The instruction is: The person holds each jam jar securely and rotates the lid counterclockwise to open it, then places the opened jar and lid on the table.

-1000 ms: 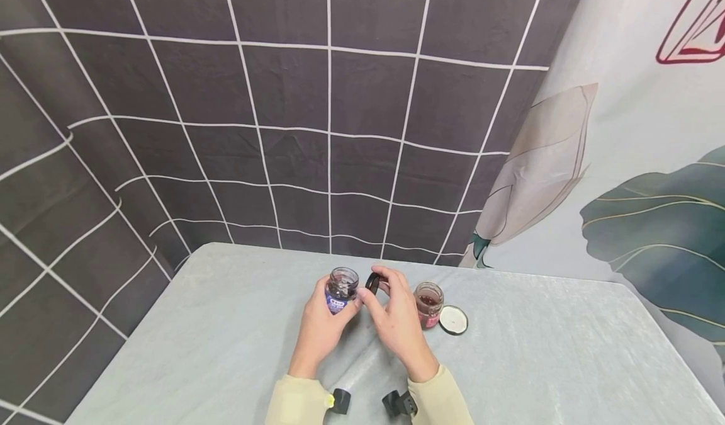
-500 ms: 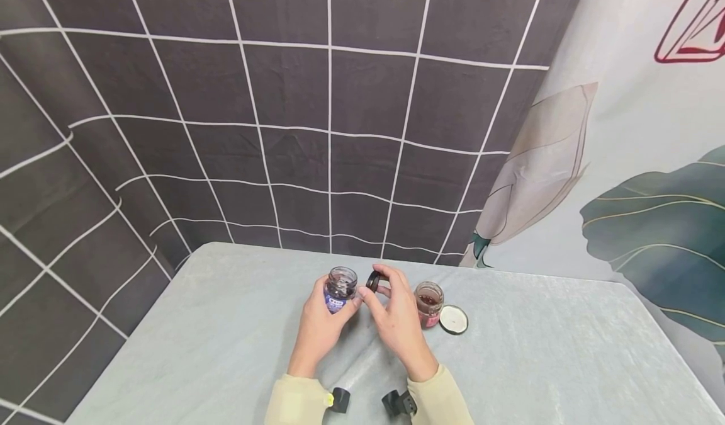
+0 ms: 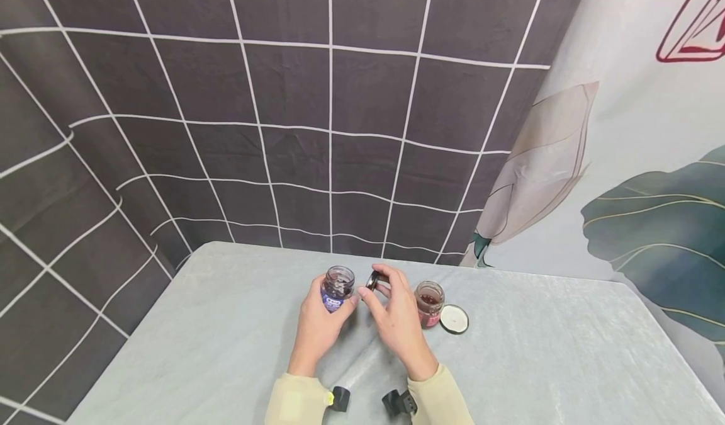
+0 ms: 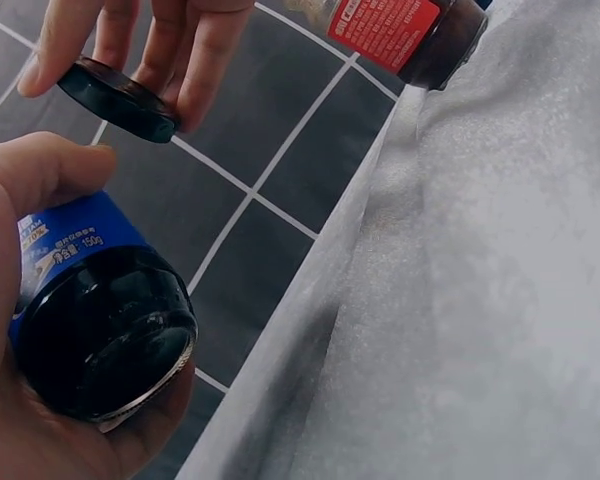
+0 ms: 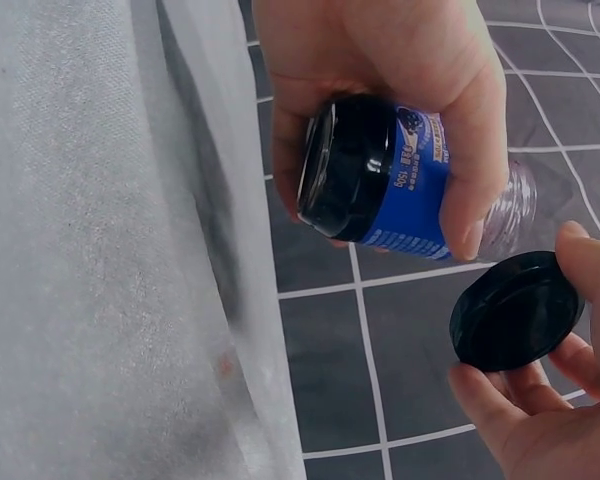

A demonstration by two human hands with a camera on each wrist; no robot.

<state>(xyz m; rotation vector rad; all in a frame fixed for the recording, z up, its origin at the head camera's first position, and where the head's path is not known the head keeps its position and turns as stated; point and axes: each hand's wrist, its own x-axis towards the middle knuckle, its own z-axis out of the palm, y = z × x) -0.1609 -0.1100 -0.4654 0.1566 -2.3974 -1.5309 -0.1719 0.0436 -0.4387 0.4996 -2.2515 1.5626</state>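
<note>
My left hand [image 3: 318,323] grips a glass jam jar [image 3: 338,286] with a blue label and dark contents; its mouth is uncovered. In the left wrist view the dark base of this jar [image 4: 110,330] faces the camera, thumb across the label. My right hand [image 3: 396,318] pinches a black lid [image 3: 371,280] by its rim, tilted on edge, just right of the jar and apart from it. The right wrist view shows the lid [image 5: 517,312] between thumb and fingertips, near the jar's clear threaded neck [image 5: 515,210].
A second jar [image 3: 428,305], red-labelled and uncovered, stands right of my right hand. Beside it a lid [image 3: 454,319] lies with its white inside up. Grey cloth [image 3: 538,349] covers the table; a dark grid-patterned curtain [image 3: 283,160] hangs behind.
The blue-labelled jar and my left hand have shifted slightly left, widening the gap to the lid. The lid has turned a little in my right hand's fingers.
</note>
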